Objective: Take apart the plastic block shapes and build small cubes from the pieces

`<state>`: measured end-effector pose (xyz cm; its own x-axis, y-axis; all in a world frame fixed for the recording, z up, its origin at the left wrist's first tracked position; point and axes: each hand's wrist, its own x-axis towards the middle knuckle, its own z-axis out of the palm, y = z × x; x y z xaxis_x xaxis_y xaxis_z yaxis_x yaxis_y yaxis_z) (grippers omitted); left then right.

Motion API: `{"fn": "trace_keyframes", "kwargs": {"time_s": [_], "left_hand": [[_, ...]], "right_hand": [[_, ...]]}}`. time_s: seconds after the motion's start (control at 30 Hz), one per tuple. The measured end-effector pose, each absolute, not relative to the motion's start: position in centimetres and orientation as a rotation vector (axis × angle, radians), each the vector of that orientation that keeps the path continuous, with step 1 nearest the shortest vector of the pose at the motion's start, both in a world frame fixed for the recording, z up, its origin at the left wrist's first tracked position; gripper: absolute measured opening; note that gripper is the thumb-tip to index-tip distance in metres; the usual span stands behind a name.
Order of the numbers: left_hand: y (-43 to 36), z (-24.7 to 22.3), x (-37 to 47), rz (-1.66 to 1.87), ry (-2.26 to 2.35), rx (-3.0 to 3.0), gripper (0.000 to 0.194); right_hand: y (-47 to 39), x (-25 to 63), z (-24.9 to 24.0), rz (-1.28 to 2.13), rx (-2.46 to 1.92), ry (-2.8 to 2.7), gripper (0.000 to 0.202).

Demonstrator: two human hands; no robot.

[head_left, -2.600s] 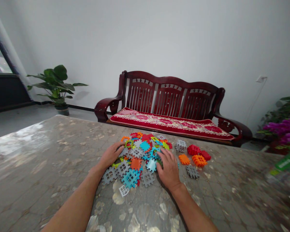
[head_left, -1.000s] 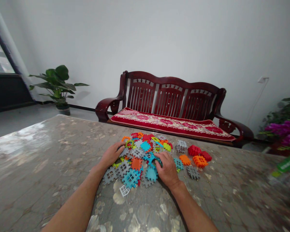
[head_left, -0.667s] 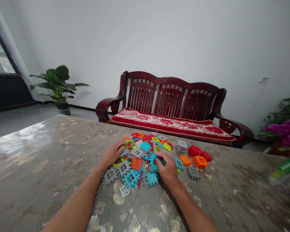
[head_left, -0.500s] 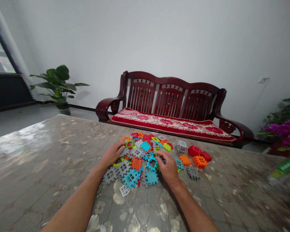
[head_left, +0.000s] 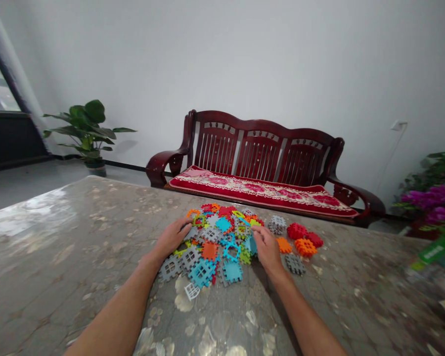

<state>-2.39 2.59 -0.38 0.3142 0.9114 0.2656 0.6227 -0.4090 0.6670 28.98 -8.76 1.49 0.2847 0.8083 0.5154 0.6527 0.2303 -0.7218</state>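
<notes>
A heap of interlocking plastic building tiles in blue, grey, orange, red and green lies on the table. My left hand rests at the heap's left edge, fingers loosely curved and apart, holding nothing that I can see. At the right edge, my right hand has its fingers bent against a light blue tile, seemingly pinching it; the fingertips are partly hidden. Close in front lie a square blue tile, a blue window tile and a small white window frame.
Right of the heap sit grey tiles, red tiles, orange tiles and dark grey tiles. The table has a patterned cover. Beyond it stands a wooden bench. Purple flowers are at the right.
My right hand has shifted right, from over the heap to its right edge, covering the teal tiles there and uncovering green and blue ones. My left hand stays in place.
</notes>
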Motion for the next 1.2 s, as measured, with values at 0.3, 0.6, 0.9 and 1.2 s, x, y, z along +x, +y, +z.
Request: {"fn": "trace_keyframes", "kwargs": {"time_s": [0.3, 0.6, 0.9, 1.2], "left_hand": [[2.7, -0.5, -2.5, 0.890, 1.334, 2.153, 0.050], [2.6, -0.4, -2.4, 0.909, 1.345, 2.132, 0.047], [2.4, -0.1, -2.3, 0.896, 1.347, 2.122, 0.049], [2.8, -0.8, -2.4, 0.905, 1.334, 2.137, 0.049]], "right_hand": [[-6.8, 28.7, 1.4, -0.138, -1.658, -1.716, 0.037], [-7.2, 28.5, 1.9, -0.282, -1.617, -1.817, 0.034], [-11.1, 26.9, 2.8, 0.076, -1.337, -1.621, 0.032], [-11.6, 26.3, 2.4, 0.542, -1.371, -1.166, 0.038]]}}
